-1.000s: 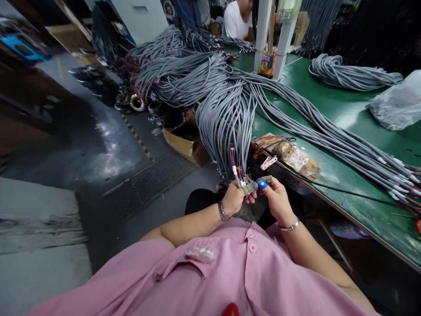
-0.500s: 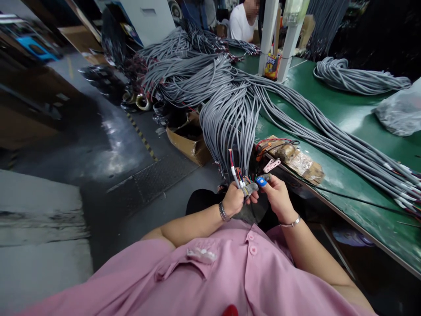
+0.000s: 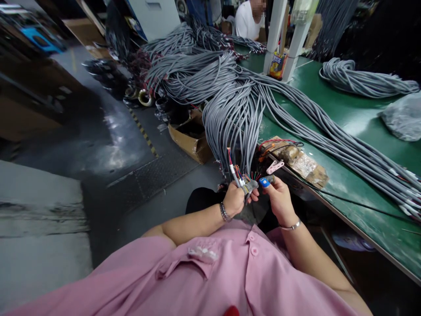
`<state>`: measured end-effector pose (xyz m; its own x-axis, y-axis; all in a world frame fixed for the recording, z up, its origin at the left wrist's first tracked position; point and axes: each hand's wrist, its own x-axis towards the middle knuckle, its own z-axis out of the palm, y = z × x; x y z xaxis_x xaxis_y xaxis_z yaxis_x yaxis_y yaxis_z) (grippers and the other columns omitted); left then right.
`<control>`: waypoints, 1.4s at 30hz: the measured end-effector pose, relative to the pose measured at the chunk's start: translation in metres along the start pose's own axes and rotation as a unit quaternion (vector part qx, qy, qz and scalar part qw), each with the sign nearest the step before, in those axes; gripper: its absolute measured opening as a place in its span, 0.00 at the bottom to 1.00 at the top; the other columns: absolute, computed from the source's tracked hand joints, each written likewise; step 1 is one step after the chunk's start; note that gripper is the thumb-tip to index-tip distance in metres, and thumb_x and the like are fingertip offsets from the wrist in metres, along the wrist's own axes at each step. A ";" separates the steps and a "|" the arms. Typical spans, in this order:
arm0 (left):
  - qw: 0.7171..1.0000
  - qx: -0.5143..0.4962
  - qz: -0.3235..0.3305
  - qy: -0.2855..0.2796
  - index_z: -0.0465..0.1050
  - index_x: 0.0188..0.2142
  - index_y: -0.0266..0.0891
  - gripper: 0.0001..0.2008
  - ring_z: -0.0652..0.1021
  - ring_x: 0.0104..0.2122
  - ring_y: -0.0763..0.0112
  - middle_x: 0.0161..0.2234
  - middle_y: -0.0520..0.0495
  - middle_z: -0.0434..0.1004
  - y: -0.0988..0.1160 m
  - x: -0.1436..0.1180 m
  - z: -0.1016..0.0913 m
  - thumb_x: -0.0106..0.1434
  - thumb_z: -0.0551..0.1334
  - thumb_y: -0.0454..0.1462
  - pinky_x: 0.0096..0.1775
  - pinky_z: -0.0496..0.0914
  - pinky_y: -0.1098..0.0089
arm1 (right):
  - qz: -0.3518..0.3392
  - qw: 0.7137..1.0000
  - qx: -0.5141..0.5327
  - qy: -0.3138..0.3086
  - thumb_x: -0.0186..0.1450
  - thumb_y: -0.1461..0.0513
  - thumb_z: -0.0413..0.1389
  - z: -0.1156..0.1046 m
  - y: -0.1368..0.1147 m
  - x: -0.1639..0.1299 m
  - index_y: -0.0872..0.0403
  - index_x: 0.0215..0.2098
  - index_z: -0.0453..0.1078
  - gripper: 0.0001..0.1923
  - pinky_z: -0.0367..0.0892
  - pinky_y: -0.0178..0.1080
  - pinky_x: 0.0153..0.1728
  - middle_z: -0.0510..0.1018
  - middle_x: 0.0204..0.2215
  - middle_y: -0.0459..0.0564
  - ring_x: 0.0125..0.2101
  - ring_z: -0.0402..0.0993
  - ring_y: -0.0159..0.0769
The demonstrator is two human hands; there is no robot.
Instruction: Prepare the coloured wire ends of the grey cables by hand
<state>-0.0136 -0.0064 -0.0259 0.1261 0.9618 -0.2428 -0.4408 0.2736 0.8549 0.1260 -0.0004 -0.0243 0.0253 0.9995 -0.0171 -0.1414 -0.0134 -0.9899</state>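
My left hand (image 3: 235, 198) is closed around a grey cable (image 3: 235, 176) whose stripped end points up, showing red and blue wires. Grey fabric covers that hand's thumb. Thin coloured wires (image 3: 252, 175) fan out just above it, toward my right hand (image 3: 280, 197). A blue covering (image 3: 264, 182) sits on the right thumb, which presses against a finger covered in grey. Whatever is in that pinch is too small to make out. Behind both hands, a thick bundle of grey cables (image 3: 232, 120) hangs over the table's edge.
Long grey cables run along the green table (image 3: 355, 118) to the right. A taped cardboard piece (image 3: 307, 166) and a pink clip (image 3: 275, 166) lie at its near edge. An open carton (image 3: 190, 142) stands on the floor. A person in white (image 3: 246, 21) is at the back.
The view has shifted slightly, so the table and cables sit a little farther right. My right hand has moved slightly away from the left, and more of the fanned wires show between them.
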 end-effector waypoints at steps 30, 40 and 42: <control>0.991 0.030 -0.036 -0.123 0.71 0.25 0.33 0.15 0.66 0.11 0.79 0.16 0.51 0.70 0.018 0.023 0.017 0.52 0.67 0.44 0.14 0.56 0.76 | 0.071 0.962 0.261 0.025 0.58 0.46 0.60 -0.004 -0.006 0.037 0.53 0.29 0.70 0.19 0.65 0.34 0.24 0.74 0.23 0.45 0.22 0.65 0.29; 0.989 0.052 -0.058 -0.128 0.71 0.26 0.34 0.16 0.67 0.12 0.78 0.16 0.50 0.71 0.014 0.022 0.014 0.49 0.68 0.45 0.13 0.54 0.76 | 0.063 0.962 0.261 0.046 0.57 0.46 0.61 -0.002 -0.002 0.040 0.52 0.29 0.71 0.18 0.65 0.35 0.26 0.73 0.24 0.45 0.23 0.66 0.30; 0.989 0.055 -0.060 -0.122 0.71 0.26 0.34 0.16 0.66 0.12 0.79 0.16 0.50 0.71 0.015 0.022 0.015 0.49 0.68 0.46 0.13 0.54 0.76 | 0.070 0.964 0.252 0.036 0.58 0.44 0.59 -0.002 -0.003 0.039 0.52 0.29 0.70 0.20 0.65 0.35 0.25 0.73 0.24 0.45 0.22 0.66 0.31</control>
<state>-0.0043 0.0188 -0.0115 0.3885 0.8897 -0.2396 -0.3111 0.3714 0.8748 0.1295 0.0384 -0.0226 0.0378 0.9842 -0.1731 -0.6114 -0.1143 -0.7830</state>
